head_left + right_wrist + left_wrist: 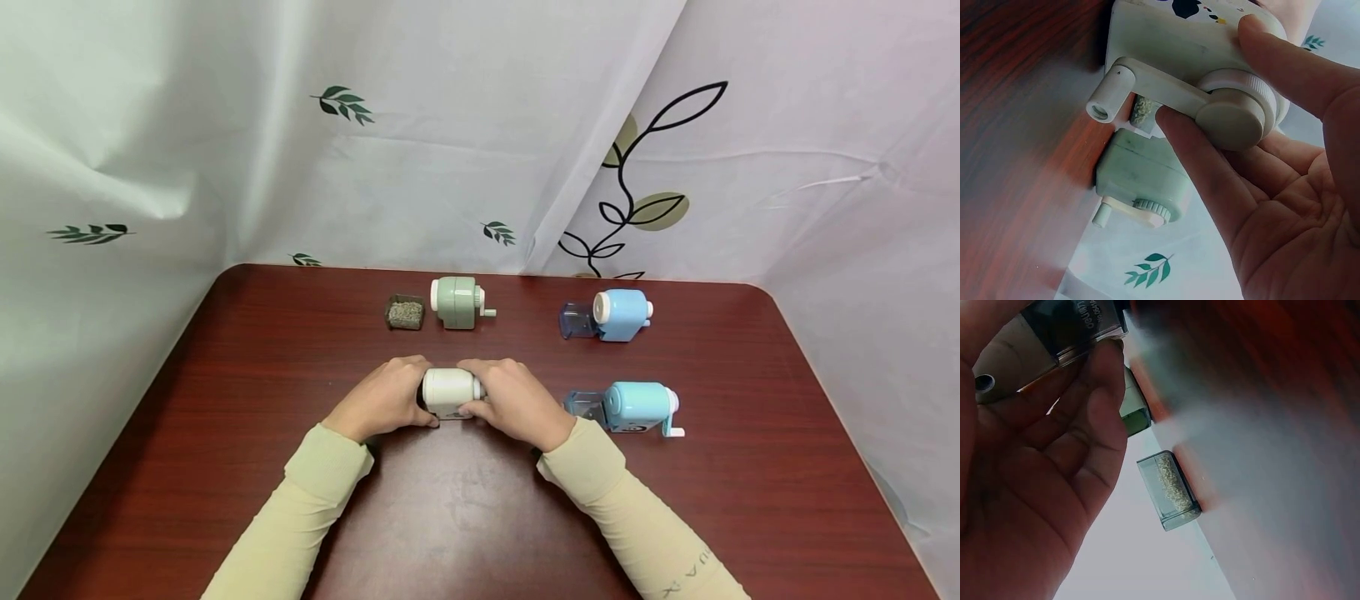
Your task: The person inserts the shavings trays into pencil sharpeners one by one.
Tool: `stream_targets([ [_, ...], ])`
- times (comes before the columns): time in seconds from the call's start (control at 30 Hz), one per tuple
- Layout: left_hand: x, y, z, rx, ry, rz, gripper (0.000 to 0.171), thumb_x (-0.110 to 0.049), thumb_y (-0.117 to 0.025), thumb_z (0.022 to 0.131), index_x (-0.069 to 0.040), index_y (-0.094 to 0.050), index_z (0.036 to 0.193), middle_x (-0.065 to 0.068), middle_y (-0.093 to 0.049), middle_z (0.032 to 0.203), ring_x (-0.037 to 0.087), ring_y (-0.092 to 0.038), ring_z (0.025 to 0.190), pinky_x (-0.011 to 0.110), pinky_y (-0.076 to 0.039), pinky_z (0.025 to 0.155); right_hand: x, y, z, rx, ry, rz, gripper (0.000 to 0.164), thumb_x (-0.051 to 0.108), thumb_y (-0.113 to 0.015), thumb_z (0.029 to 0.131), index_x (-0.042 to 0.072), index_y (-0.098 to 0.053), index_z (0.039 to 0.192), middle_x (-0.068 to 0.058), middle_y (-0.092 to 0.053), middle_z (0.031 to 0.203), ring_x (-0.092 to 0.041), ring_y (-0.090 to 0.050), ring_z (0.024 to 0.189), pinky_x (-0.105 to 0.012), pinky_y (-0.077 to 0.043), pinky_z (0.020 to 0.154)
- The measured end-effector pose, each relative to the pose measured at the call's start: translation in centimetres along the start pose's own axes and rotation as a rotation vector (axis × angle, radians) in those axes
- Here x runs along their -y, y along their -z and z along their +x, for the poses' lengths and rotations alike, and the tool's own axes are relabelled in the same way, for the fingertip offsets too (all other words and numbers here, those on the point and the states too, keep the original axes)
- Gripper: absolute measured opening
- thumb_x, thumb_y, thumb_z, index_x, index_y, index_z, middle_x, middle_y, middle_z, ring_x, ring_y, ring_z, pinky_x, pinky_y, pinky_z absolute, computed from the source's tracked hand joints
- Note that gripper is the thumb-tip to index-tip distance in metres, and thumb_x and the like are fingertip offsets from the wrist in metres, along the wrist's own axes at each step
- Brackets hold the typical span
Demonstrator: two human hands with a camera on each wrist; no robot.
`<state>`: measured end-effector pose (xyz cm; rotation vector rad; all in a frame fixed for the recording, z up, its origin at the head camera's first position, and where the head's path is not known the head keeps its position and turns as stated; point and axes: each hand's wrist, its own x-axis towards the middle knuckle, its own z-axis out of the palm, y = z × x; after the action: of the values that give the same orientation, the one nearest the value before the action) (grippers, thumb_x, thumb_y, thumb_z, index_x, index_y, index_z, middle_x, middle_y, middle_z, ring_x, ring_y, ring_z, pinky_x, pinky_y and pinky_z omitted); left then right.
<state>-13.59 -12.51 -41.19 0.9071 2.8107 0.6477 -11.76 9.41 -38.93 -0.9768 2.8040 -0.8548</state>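
A cream crank pencil sharpener (pixel 448 390) stands between both hands near the middle of the table. My left hand (pixel 386 396) grips its left end, thumb toward me and fingers round the far side. In the left wrist view those fingers lie against its dark see-through shavings drawer (pixel 1072 325). My right hand (pixel 517 402) holds the other end, thumb on the near face, which bears a printed pattern. The crank handle (pixel 1166 90) shows in the right wrist view beside the right fingers, pointing down toward the table.
Behind stands a green sharpener (pixel 455 304), its drawer (pixel 406 315) of shavings lying apart to its left. To the right are a blue sharpener (pixel 624 315) and a turquoise one (pixel 637 404), each with a clear drawer at its left. A white curtain (pixel 420 183) borders the table.
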Motion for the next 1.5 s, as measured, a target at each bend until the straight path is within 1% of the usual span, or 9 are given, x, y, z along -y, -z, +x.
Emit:
stream_targets([
  [0.37, 0.1, 0.0, -0.1, 0.016, 0.028, -0.028, 0.054, -0.024, -0.097, 0.062, -0.003, -0.069, 0.103, 0.002, -0.066, 0.093, 0.015, -0.062, 0.078, 0.036, -0.053, 0.073, -0.3, 0.0, 0.1, 0.020, -0.019, 0.010, 0.062, 0.028, -0.083, 0.085, 0.000, -0.059, 0.135, -0.011, -0.070, 0.118, -0.017, -0.068, 0.090, -0.036, -0.054, 0.078],
  [0.57, 0.1, -0.2, -0.1, 0.027, 0.049, -0.025, 0.056, -0.025, -0.096, 0.064, -0.003, -0.067, 0.107, 0.002, -0.065, 0.095, 0.015, -0.061, 0.080, 0.038, -0.053, 0.076, -0.4, 0.7, -0.5, 0.043, -0.053, -0.009, 0.080, 0.029, -0.084, 0.083, -0.003, -0.047, 0.146, -0.018, -0.059, 0.137, -0.027, -0.061, 0.119, -0.042, -0.049, 0.098],
  [0.67, 0.1, -0.2, -0.2, 0.016, 0.045, -0.027, 0.060, -0.026, -0.096, 0.064, -0.003, -0.066, 0.111, 0.003, -0.066, 0.098, 0.017, -0.063, 0.084, 0.039, -0.053, 0.079, -0.2, 1.6, -1.1, 0.029, -0.084, -0.054, 0.081, 0.029, -0.085, 0.083, 0.001, -0.045, 0.148, -0.018, -0.056, 0.141, -0.030, -0.055, 0.128, -0.045, -0.046, 0.104],
  [0.8, 0.1, -0.1, -0.4, 0.006, 0.038, -0.049, 0.074, -0.028, -0.097, 0.064, -0.002, -0.062, 0.124, 0.007, -0.067, 0.112, 0.021, -0.065, 0.096, 0.042, -0.052, 0.088, -0.2, 3.3, -2.2, -0.003, -0.096, -0.145, 0.078, 0.027, -0.084, 0.084, 0.005, -0.047, 0.148, -0.015, -0.059, 0.138, -0.029, -0.055, 0.128, -0.047, -0.048, 0.101],
  [1.0, -0.1, 1.4, -0.9, 0.007, 0.088, -0.072, 0.092, -0.037, -0.097, 0.063, -0.007, -0.055, 0.139, 0.008, -0.061, 0.131, 0.025, -0.060, 0.117, 0.046, -0.048, 0.099, -0.9, 6.5, -4.3, -0.053, -0.116, -0.213, 0.076, 0.025, -0.085, 0.083, 0.005, -0.049, 0.146, -0.016, -0.060, 0.136, -0.031, -0.056, 0.126, -0.049, -0.048, 0.099],
  [1.13, -0.8, 2.5, -1.1, -0.027, 0.071, -0.078, 0.096, -0.041, -0.095, 0.065, -0.009, -0.051, 0.143, 0.008, -0.057, 0.137, 0.027, -0.055, 0.125, 0.048, -0.045, 0.103, -1.7, 8.2, -5.6, -0.050, -0.168, -0.243, 0.074, 0.022, -0.085, 0.082, 0.004, -0.051, 0.145, -0.017, -0.059, 0.137, -0.033, -0.056, 0.126, -0.050, -0.049, 0.098],
  [1.27, -2.0, 3.3, -0.8, -0.075, 0.032, -0.089, 0.101, -0.043, -0.094, 0.065, -0.010, -0.047, 0.147, 0.007, -0.052, 0.142, 0.027, -0.049, 0.131, 0.048, -0.044, 0.105, -2.2, 9.1, -6.5, -0.019, -0.191, -0.280, 0.072, 0.021, -0.085, 0.083, 0.002, -0.052, 0.144, -0.019, -0.060, 0.136, -0.034, -0.056, 0.125, -0.052, -0.049, 0.096],
  [1.37, -3.4, 3.6, -0.2, -0.107, -0.012, -0.083, 0.102, -0.044, -0.094, 0.066, -0.009, -0.044, 0.149, 0.007, -0.050, 0.144, 0.025, -0.048, 0.132, 0.046, -0.042, 0.107, -2.5, 9.6, -7.0, 0.006, -0.207, -0.289, 0.070, 0.021, -0.085, 0.083, 0.002, -0.053, 0.142, -0.020, -0.060, 0.133, -0.035, -0.057, 0.124, -0.053, -0.050, 0.094],
  [1.5, -6.0, 3.9, 1.0, -0.136, -0.078, -0.060, 0.099, -0.044, -0.092, 0.070, -0.008, -0.044, 0.149, 0.008, -0.050, 0.144, 0.025, -0.048, 0.132, 0.043, -0.039, 0.110, -3.2, 10.4, -7.7, 0.031, -0.237, -0.282, 0.072, 0.020, -0.086, 0.080, 0.001, -0.054, 0.141, -0.022, -0.061, 0.131, -0.037, -0.057, 0.121, -0.054, -0.050, 0.094],
])
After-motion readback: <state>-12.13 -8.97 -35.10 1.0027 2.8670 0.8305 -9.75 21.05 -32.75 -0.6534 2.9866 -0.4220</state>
